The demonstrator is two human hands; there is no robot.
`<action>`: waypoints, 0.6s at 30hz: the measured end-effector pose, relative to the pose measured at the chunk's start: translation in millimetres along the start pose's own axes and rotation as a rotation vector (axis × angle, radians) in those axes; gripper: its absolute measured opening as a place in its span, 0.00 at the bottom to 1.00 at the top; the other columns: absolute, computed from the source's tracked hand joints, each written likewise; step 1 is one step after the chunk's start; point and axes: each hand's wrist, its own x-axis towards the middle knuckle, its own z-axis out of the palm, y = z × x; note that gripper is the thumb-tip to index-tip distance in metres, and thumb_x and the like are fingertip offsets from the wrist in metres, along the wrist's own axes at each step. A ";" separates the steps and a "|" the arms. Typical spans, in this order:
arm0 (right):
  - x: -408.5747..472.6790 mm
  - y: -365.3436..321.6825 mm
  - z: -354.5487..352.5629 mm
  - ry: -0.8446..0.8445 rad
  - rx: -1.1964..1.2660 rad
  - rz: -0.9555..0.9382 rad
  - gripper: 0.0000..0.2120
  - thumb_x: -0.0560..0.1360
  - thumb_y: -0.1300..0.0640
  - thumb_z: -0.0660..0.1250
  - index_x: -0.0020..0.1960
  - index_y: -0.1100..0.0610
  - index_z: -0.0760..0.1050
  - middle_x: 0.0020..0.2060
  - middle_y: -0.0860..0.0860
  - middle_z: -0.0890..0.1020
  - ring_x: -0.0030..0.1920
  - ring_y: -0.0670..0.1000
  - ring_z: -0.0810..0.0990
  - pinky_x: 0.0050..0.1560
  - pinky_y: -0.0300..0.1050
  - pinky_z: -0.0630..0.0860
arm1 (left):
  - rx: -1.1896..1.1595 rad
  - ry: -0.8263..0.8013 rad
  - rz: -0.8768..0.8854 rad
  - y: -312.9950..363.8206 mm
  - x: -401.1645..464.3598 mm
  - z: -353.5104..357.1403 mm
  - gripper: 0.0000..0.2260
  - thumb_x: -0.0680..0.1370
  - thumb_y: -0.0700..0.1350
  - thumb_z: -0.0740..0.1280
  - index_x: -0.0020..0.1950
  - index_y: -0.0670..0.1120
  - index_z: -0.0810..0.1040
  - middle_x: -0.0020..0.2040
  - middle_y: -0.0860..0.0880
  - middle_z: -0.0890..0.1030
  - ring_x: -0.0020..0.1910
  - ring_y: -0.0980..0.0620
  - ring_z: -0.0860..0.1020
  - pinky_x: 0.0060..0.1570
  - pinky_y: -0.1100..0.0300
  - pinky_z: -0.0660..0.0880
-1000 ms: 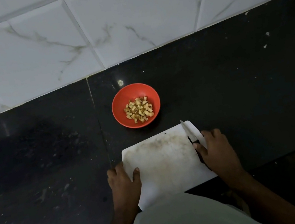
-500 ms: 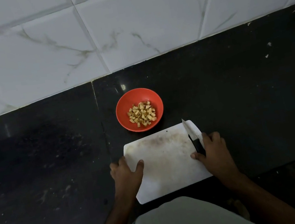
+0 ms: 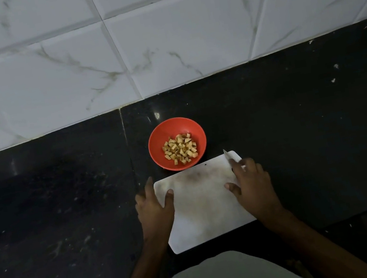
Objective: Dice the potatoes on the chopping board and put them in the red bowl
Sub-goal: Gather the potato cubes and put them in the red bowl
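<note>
Diced potatoes [image 3: 180, 148] are held in the red bowl [image 3: 156, 146]; the chopping board [image 3: 202, 209] is flanked by the flat left hand [image 3: 153, 207] and right hand [image 3: 251, 188], fingers extended over the knife [image 3: 227, 156]. No writing is legible.

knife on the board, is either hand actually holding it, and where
The right hand lies over the knife at its handle end, only the blade tip showing; an actual grip cannot be told. The left hand rests on the chopping board edge.

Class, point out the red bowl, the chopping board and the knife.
red bowl [image 3: 164, 134], head view, bare inner wall.
chopping board [image 3: 202, 209], head view, bare middle.
knife [image 3: 227, 155], head view, blade near tip.
</note>
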 end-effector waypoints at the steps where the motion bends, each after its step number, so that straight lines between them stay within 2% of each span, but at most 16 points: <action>1: 3.5 -7.0 0.4 -0.012 0.030 -0.076 0.35 0.78 0.42 0.64 0.79 0.46 0.53 0.72 0.52 0.65 0.69 0.51 0.68 0.66 0.49 0.71 | -0.051 -0.018 0.057 4.1 1.4 -1.0 0.29 0.80 0.55 0.68 0.79 0.54 0.63 0.72 0.43 0.66 0.70 0.44 0.68 0.66 0.44 0.71; 3: 13.3 -22.7 2.6 -0.071 0.121 -0.177 0.36 0.79 0.43 0.64 0.80 0.44 0.49 0.74 0.53 0.64 0.70 0.50 0.69 0.67 0.46 0.71 | -0.103 -0.065 0.146 11.3 8.7 -0.7 0.28 0.80 0.56 0.67 0.79 0.58 0.61 0.71 0.46 0.67 0.68 0.49 0.70 0.65 0.48 0.72; 6: 32.9 -40.8 7.8 -0.094 0.265 -0.213 0.37 0.79 0.44 0.65 0.80 0.43 0.47 0.70 0.53 0.69 0.64 0.48 0.74 0.62 0.43 0.73 | -0.198 -0.119 0.164 22.0 23.7 3.2 0.28 0.80 0.60 0.66 0.78 0.60 0.62 0.72 0.52 0.71 0.67 0.53 0.72 0.64 0.49 0.74; 8: 45.0 -46.6 10.1 -0.117 0.377 -0.193 0.35 0.79 0.44 0.65 0.80 0.44 0.51 0.67 0.54 0.71 0.60 0.48 0.75 0.59 0.42 0.75 | -0.385 -0.164 0.080 28.7 30.5 6.5 0.25 0.79 0.60 0.67 0.76 0.60 0.66 0.70 0.55 0.74 0.65 0.55 0.75 0.64 0.46 0.76; 12: 59.2 -55.0 4.3 -0.174 0.462 -0.206 0.28 0.79 0.48 0.66 0.77 0.49 0.63 0.70 0.55 0.70 0.65 0.49 0.75 0.59 0.34 0.68 | -0.493 -0.176 0.018 26.8 47.0 16.3 0.26 0.74 0.68 0.66 0.70 0.59 0.75 0.65 0.56 0.79 0.63 0.53 0.78 0.63 0.42 0.76; 15: 59.4 -53.0 2.5 -0.162 0.454 -0.212 0.27 0.78 0.47 0.68 0.75 0.50 0.66 0.71 0.53 0.71 0.66 0.49 0.74 0.60 0.34 0.66 | -0.487 -0.177 0.034 27.8 44.8 12.9 0.20 0.79 0.62 0.65 0.68 0.56 0.78 0.61 0.56 0.82 0.61 0.55 0.79 0.62 0.43 0.77; 18: 47.1 -45.6 3.1 -0.142 0.421 -0.212 0.29 0.77 0.43 0.68 0.76 0.49 0.66 0.72 0.50 0.71 0.69 0.48 0.71 0.63 0.35 0.64 | -0.456 -0.196 0.081 31.4 26.8 2.6 0.16 0.81 0.58 0.65 0.68 0.58 0.78 0.61 0.59 0.82 0.60 0.59 0.79 0.62 0.46 0.77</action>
